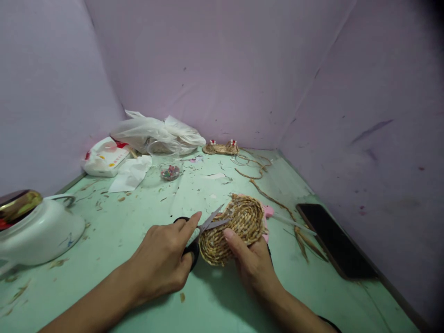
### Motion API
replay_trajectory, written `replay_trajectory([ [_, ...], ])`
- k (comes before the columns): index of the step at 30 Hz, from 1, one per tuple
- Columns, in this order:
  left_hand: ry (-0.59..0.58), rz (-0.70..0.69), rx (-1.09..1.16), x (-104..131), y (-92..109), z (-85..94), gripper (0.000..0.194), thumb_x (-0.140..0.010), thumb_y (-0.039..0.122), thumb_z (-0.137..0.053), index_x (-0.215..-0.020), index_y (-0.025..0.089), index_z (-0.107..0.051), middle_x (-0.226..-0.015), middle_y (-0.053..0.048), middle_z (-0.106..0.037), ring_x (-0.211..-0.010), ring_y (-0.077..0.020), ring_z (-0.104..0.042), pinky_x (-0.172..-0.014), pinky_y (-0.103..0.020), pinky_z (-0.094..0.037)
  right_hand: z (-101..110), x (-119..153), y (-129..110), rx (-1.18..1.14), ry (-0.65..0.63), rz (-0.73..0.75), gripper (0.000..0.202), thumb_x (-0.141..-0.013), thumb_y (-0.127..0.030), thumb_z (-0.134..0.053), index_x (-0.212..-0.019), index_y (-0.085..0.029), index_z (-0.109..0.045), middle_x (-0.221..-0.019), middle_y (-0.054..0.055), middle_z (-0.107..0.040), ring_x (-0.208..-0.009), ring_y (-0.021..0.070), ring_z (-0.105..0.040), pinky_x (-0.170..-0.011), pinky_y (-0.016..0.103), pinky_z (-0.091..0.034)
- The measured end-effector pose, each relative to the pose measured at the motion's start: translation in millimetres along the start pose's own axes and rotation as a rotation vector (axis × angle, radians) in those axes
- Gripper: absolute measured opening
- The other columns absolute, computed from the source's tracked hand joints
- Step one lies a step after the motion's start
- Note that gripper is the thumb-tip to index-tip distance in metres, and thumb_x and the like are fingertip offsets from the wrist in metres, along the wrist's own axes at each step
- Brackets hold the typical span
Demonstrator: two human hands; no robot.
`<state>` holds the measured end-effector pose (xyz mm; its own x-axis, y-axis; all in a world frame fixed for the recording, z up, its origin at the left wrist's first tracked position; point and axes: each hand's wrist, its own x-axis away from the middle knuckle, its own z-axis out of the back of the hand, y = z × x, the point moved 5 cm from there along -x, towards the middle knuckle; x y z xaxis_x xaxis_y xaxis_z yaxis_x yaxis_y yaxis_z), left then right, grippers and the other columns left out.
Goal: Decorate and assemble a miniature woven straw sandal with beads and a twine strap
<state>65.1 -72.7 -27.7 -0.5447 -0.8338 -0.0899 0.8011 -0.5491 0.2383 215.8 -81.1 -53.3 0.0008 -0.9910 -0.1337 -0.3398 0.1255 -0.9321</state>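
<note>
My left hand [163, 259] is closed around the black handles of a pair of scissors [212, 224]. Their blades are parted and lie over the near side of a coiled, braided straw piece [244, 219], oval and narrowed in the middle like a small sole. My right hand [255, 263] grips this straw piece from the right, thumb on top and the other fingers hidden beneath. Something pink [268, 212] shows behind its right edge; what it is I cannot tell. A length of straw cord [272, 198] lies on the table beyond it.
A dark phone [336, 243] lies at right by the wall. At left stands a white pot [45, 231]. Further back are a plastic bag [159, 132], a white box [107, 157], paper [132, 173], a clear cup of beads [170, 172] and a straw item with red-and-white beads [221, 148].
</note>
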Motion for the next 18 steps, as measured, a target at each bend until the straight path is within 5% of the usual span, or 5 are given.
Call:
replay_trajectory([
  [8, 0.002, -0.071, 0.124, 0, 1, -1.9, 0.066, -0.069, 0.011, -0.038, -0.135, 0.012, -0.031, -0.093, -0.012, -0.066, -0.078, -0.0215, -0.063, -0.070, -0.036, -0.051, 2, 3, 5, 0.014, 0.063, -0.026, 0.029, -0.080, -0.030, -0.059, -0.107, -0.020, -0.062, -0.098, 0.007, -0.068, -0.090, 0.0221, -0.061, -0.086, 0.038, -0.047],
  [13, 0.017, -0.093, 0.297, -2, 4, 3.7, 0.054, -0.072, 0.009, -0.036, -0.126, 0.015, -0.043, -0.075, -0.004, -0.066, -0.063, -0.0147, -0.060, -0.061, -0.026, -0.049, 3, 3, 6, -0.038, 0.094, -0.068, 0.031, -0.076, -0.034, -0.063, -0.103, -0.018, -0.064, -0.098, 0.008, -0.068, -0.091, 0.0232, -0.061, -0.086, 0.039, -0.047],
  [18, 0.103, 0.075, 0.370, -6, -8, 23.7, 0.043, -0.074, 0.016, -0.044, -0.116, 0.014, -0.051, -0.078, -0.001, -0.067, -0.049, -0.0074, -0.049, -0.048, -0.019, -0.043, -2, 1, 10, -0.063, 0.003, -0.236, 0.029, -0.071, -0.035, -0.067, -0.094, -0.017, -0.068, -0.090, 0.008, -0.069, -0.085, 0.0226, -0.062, -0.079, 0.038, -0.049],
])
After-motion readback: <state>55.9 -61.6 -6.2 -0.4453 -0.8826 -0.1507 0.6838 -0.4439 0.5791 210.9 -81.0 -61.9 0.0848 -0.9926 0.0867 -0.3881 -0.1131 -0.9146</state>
